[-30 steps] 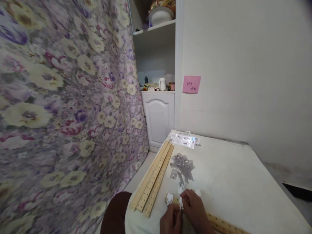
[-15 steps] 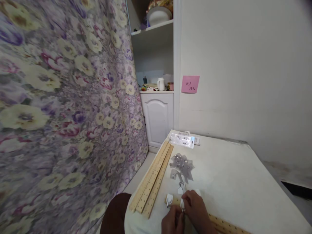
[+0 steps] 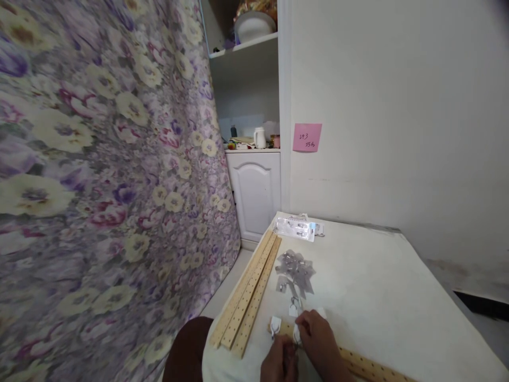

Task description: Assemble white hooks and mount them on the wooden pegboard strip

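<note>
Above the drilled wooden strip (image 3: pixel 374 367), the right hand (image 3: pixel 318 335) pinched a white-backed hook (image 3: pixel 296 334) between thumb and fingertips. The left hand (image 3: pixel 279 359) had its fingers curled together at that hook's near end; whether they gripped it I could not tell. A second hook (image 3: pixel 275 326) overlapped the strip's left end, and a third hook (image 3: pixel 293 309) lay just beyond the strip. Farther beyond it were a heap of grey pieces (image 3: pixel 295 266) and clear plastic packaging (image 3: pixel 292 228); drilled wooden slats (image 3: pixel 250 291) lay to its left.

Passage is offered right, over the smooth white tabletop (image 3: pixel 382 289); left blocked by long perforated pale-wood strips (image 3: pixel 245 297), middle by heaped grey translucent pieces (image 3: pixel 296 269).
</note>
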The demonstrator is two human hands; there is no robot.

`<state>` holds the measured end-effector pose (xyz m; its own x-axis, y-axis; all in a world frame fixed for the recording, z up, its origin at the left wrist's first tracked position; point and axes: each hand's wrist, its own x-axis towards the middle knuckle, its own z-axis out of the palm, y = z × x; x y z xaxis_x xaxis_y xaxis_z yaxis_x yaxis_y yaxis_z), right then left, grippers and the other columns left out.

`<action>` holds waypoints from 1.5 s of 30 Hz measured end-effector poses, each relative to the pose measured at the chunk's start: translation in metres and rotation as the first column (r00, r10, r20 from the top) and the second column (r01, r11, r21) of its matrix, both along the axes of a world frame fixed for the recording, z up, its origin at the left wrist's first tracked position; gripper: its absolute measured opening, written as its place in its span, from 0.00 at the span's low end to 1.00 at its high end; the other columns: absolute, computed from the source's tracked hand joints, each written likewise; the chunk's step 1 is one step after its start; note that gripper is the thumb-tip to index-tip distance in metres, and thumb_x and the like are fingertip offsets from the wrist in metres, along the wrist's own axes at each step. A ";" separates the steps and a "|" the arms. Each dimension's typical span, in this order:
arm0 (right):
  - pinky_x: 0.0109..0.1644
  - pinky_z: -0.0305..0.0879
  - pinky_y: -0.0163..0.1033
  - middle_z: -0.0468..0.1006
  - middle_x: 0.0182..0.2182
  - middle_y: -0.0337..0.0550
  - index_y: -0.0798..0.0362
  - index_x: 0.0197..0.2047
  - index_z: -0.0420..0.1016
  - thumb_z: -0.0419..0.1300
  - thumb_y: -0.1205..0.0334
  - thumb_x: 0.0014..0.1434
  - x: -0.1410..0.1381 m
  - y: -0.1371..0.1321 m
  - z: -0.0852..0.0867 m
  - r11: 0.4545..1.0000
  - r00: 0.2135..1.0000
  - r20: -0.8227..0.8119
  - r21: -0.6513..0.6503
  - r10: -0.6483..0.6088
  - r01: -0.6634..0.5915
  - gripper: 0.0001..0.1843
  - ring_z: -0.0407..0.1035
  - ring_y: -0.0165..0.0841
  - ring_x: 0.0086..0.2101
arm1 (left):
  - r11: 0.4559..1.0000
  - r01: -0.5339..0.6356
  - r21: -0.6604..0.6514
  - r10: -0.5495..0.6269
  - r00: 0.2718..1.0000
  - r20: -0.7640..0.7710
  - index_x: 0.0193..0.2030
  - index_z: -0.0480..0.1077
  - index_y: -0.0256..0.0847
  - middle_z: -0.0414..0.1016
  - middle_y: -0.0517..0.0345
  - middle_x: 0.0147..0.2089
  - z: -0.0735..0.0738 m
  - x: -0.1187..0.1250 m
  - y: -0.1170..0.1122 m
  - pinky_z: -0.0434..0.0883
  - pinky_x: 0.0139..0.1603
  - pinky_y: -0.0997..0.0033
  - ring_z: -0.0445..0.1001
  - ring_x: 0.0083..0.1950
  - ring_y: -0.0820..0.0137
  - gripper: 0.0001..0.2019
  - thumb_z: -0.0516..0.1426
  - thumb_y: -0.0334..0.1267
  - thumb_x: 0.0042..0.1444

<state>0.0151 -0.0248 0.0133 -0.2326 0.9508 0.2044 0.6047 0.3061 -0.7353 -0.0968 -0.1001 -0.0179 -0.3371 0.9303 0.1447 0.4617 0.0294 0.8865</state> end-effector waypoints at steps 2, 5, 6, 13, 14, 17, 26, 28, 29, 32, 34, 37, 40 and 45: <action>0.39 0.61 0.35 0.76 0.28 0.43 0.53 0.28 0.75 0.50 0.71 0.51 0.000 0.000 0.000 1.000 1.000 0.004 0.001 -0.001 0.001 0.12 0.69 0.33 0.32 | 1.000 0.004 -0.023 -0.004 1.000 0.006 0.33 0.68 0.43 0.68 0.64 0.24 0.000 0.001 0.000 0.60 0.27 0.75 0.63 0.23 0.73 0.08 0.54 0.44 0.50; 0.39 0.61 0.36 0.76 0.28 0.43 0.53 0.28 0.74 0.50 0.71 0.51 0.001 0.001 -0.001 1.000 1.000 0.017 0.008 0.002 -0.002 0.12 0.69 0.33 0.32 | 0.999 -0.004 -0.047 0.004 1.000 0.012 0.35 0.69 0.43 0.71 0.62 0.25 0.002 0.003 0.002 0.61 0.28 0.75 0.66 0.23 0.71 0.10 0.52 0.44 0.51; 0.39 0.61 0.36 0.76 0.28 0.43 0.53 0.28 0.74 0.50 0.71 0.51 0.001 0.001 -0.002 1.000 1.000 0.019 0.008 0.008 -0.008 0.12 0.69 0.33 0.32 | 0.999 -0.007 -0.049 0.007 1.000 0.012 0.35 0.70 0.43 0.72 0.61 0.25 0.002 0.003 0.003 0.62 0.29 0.74 0.68 0.24 0.71 0.10 0.52 0.44 0.52; 0.39 0.62 0.36 0.76 0.28 0.43 0.52 0.28 0.74 0.50 0.71 0.51 0.003 0.002 -0.012 0.999 1.000 -0.022 0.037 0.021 -0.020 0.12 0.70 0.33 0.33 | 0.999 -0.005 -0.050 0.004 1.000 -0.009 0.35 0.72 0.43 0.76 0.58 0.27 0.001 0.005 0.007 0.66 0.32 0.74 0.73 0.28 0.68 0.11 0.52 0.44 0.52; 0.39 0.62 0.36 0.76 0.28 0.43 0.52 0.28 0.74 0.50 0.71 0.51 0.003 0.002 -0.012 0.999 0.999 -0.029 0.041 0.020 -0.019 0.12 0.70 0.33 0.33 | 0.999 -0.006 -0.050 0.005 1.000 -0.014 0.36 0.72 0.43 0.76 0.58 0.27 0.000 0.005 0.007 0.66 0.33 0.74 0.73 0.29 0.68 0.11 0.52 0.43 0.52; 0.39 0.62 0.36 0.75 0.29 0.43 0.53 0.29 0.73 0.49 0.71 0.52 0.004 0.000 -0.011 0.999 1.000 -0.025 0.042 0.019 -0.018 0.12 0.70 0.33 0.33 | 0.999 -0.005 -0.045 0.005 1.000 -0.016 0.37 0.73 0.42 0.77 0.57 0.28 -0.003 0.005 0.007 0.67 0.33 0.74 0.74 0.30 0.68 0.11 0.53 0.43 0.52; 0.40 0.61 0.35 0.75 0.30 0.42 0.52 0.30 0.73 0.49 0.70 0.55 0.007 -0.003 -0.008 0.999 0.999 -0.005 0.021 0.036 -0.036 0.12 0.70 0.32 0.34 | 0.999 0.016 -0.029 -0.016 1.000 -0.026 0.37 0.73 0.42 0.77 0.58 0.28 -0.007 0.004 0.007 0.66 0.33 0.74 0.73 0.29 0.68 0.12 0.52 0.44 0.53; 0.41 0.62 0.35 0.75 0.31 0.42 0.52 0.31 0.73 0.49 0.69 0.55 0.007 -0.004 -0.008 0.999 0.999 -0.015 0.017 0.035 -0.035 0.12 0.70 0.32 0.34 | 1.000 0.011 -0.027 -0.012 1.000 -0.020 0.37 0.73 0.42 0.77 0.58 0.28 -0.008 0.004 0.007 0.66 0.33 0.74 0.73 0.29 0.68 0.13 0.52 0.45 0.53; 0.41 0.62 0.35 0.75 0.32 0.43 0.52 0.32 0.73 0.49 0.69 0.56 0.007 -0.005 -0.008 0.999 0.999 -0.018 0.015 0.033 -0.033 0.12 0.71 0.33 0.35 | 1.000 0.012 -0.026 -0.012 1.000 -0.016 0.38 0.73 0.42 0.77 0.58 0.28 -0.009 0.004 0.007 0.66 0.33 0.74 0.73 0.29 0.68 0.13 0.52 0.45 0.54; 0.43 0.63 0.36 0.76 0.33 0.44 0.52 0.33 0.73 0.48 0.68 0.57 0.008 -0.007 -0.006 1.000 1.000 -0.013 0.009 0.027 -0.026 0.13 0.71 0.34 0.37 | 0.999 0.016 -0.038 -0.015 1.000 0.005 0.40 0.72 0.41 0.77 0.57 0.29 -0.010 0.004 0.006 0.66 0.32 0.74 0.73 0.28 0.69 0.14 0.51 0.45 0.54; 0.45 0.63 0.37 0.76 0.34 0.45 0.53 0.35 0.74 0.47 0.68 0.57 0.010 -0.008 -0.005 1.000 0.999 -0.015 -0.004 0.031 -0.031 0.13 0.71 0.34 0.38 | 0.999 0.024 -0.049 -0.024 1.000 0.005 0.40 0.71 0.41 0.77 0.57 0.30 -0.010 0.003 0.006 0.66 0.31 0.74 0.72 0.27 0.70 0.13 0.51 0.44 0.53; 0.46 0.64 0.37 0.75 0.36 0.46 0.54 0.37 0.73 0.47 0.68 0.56 0.015 -0.009 -0.002 0.999 0.999 -0.029 -0.021 0.046 -0.047 0.14 0.70 0.34 0.39 | 0.998 0.039 -0.058 -0.040 0.999 -0.016 0.40 0.70 0.41 0.75 0.59 0.28 -0.008 0.001 0.006 0.64 0.29 0.75 0.68 0.24 0.72 0.12 0.51 0.41 0.53; 0.47 0.64 0.38 0.75 0.36 0.46 0.54 0.37 0.73 0.47 0.68 0.56 0.018 -0.010 -0.001 0.998 0.998 -0.030 -0.023 0.060 -0.061 0.14 0.70 0.34 0.40 | 0.997 0.042 -0.060 -0.043 0.999 -0.010 0.40 0.70 0.41 0.73 0.61 0.27 -0.004 0.000 0.006 0.63 0.28 0.76 0.66 0.23 0.73 0.11 0.51 0.39 0.52; 0.47 0.64 0.38 0.76 0.37 0.47 0.54 0.38 0.73 0.47 0.67 0.56 0.019 -0.012 0.002 0.997 0.997 -0.025 -0.030 0.073 -0.074 0.13 0.70 0.35 0.40 | 0.996 0.035 -0.085 -0.033 0.999 0.025 0.39 0.69 0.40 0.68 0.64 0.24 0.003 0.000 0.005 0.63 0.27 0.76 0.66 0.23 0.73 0.10 0.52 0.38 0.51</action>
<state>0.0344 -0.0372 0.0153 -0.2974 0.9373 0.1818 0.5640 0.3261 -0.7587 -0.0968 -0.0950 -0.0151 -0.3079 0.9497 0.0565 0.4424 0.0903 0.8923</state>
